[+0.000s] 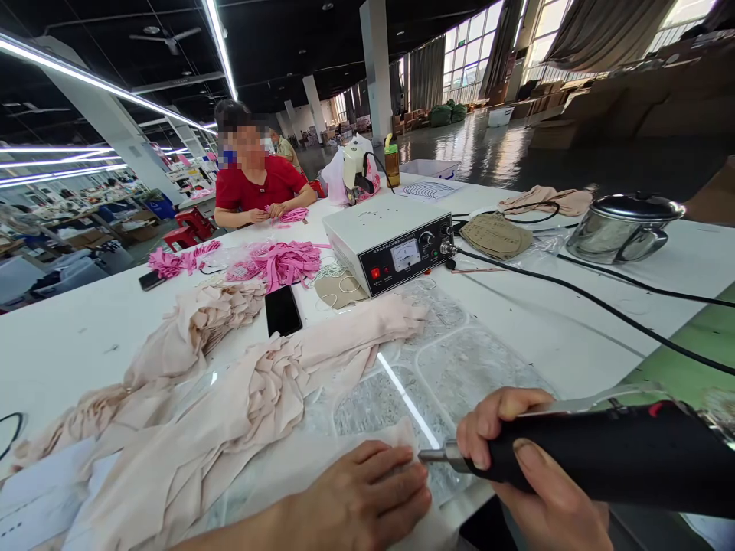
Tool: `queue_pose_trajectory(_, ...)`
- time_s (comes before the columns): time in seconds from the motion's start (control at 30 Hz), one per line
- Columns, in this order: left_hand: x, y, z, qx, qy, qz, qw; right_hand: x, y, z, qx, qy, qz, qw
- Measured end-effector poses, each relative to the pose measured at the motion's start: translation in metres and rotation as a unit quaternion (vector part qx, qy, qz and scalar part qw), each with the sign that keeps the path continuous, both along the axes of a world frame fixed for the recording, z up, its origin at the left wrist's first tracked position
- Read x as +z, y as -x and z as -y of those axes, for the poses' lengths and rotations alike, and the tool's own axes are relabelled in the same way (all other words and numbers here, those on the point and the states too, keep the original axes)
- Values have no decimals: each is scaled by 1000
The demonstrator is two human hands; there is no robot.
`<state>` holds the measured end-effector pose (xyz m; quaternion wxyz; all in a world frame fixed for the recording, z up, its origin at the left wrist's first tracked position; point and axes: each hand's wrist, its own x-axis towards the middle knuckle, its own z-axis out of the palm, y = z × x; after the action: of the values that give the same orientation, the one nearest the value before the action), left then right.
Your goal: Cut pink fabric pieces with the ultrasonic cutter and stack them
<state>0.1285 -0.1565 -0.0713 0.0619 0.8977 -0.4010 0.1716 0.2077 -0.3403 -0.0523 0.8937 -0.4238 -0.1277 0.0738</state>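
Laid nearly flat, the left hand [373, 493] rests on pale fabric [402, 435] at the lower centre of the frame; the right hand [554, 490] is wrapped around a black handheld tool [614, 459] at lower right. Its metal tip [436, 455] meets or nearly meets the fabric's edge. Lining these up seems the step; the next move calls for steady aim.

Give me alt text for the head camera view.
The right hand holds a black handheld tool, its metal tip beside the left hand on pale fabric. Beyond are more pale fabric, a phone and a control box; across the white table, a person in red handles pink strips.
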Motion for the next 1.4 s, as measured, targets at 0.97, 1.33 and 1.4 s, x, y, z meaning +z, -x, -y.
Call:
queue_pose_trajectory(0.97, 22, -13, -15, 11, -90, -69, 994, -21, -31, -27, -14, -62, 97, 993)
queue_pose_trajectory(1.33, 21, -4, -7, 9, -76, -53, 996, -15, -30, -28, -39, -53, 82, 994)
queue_pose_trajectory(1.4, 21, -5, -7, 8, -77, -50, 996, -15, -30, -27, -38, -50, 84, 994)
